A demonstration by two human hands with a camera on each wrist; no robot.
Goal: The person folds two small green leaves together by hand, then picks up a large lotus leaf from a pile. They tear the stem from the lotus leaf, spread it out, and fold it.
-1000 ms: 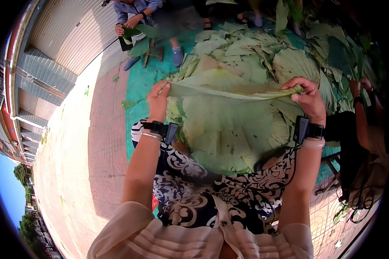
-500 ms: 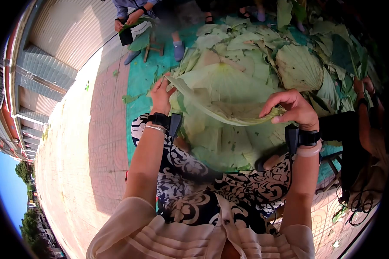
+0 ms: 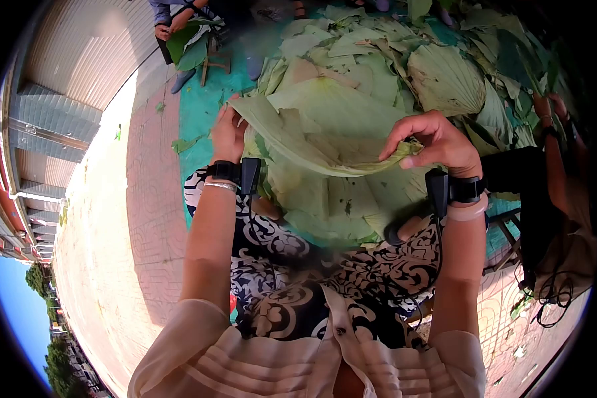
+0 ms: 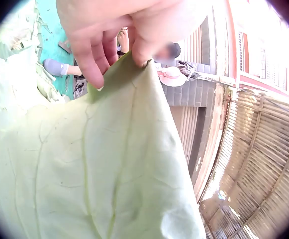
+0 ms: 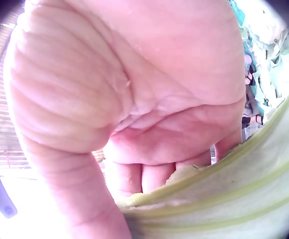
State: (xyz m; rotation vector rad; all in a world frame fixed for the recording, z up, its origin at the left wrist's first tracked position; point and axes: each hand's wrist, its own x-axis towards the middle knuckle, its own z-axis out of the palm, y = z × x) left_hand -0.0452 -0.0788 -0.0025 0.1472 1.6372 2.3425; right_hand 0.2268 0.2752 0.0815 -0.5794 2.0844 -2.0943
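A large pale green lotus leaf (image 3: 272,125) hangs between my two hands in a sagging curve. My left hand (image 3: 227,137) pinches its far left edge between thumb and fingers. In the left wrist view the veined leaf (image 4: 94,164) drops in a broad sheet below those fingertips. At the other end, my right hand (image 3: 439,142) grips the bunched, yellowish edge with thumb and curled fingers. Seen from the right wrist, the ribbed leaf (image 5: 239,194) runs off to the right from the thumb. Below lies a wide pile of lotus leaves (image 3: 351,212).
A green sheet (image 3: 202,126) lies under the pile, beside pale paving (image 3: 106,265). At the upper left a seated person (image 3: 179,20) handles a darker leaf (image 3: 191,53). Another person's hands (image 3: 549,109) hold leaves at the right. My patterned trouser legs (image 3: 278,255) flank the pile's near side.
The leaf was stretched nearly straight between both hands; its right end then came lower and nearer, and it now sags. My right hand moved down and inward, still gripping it.
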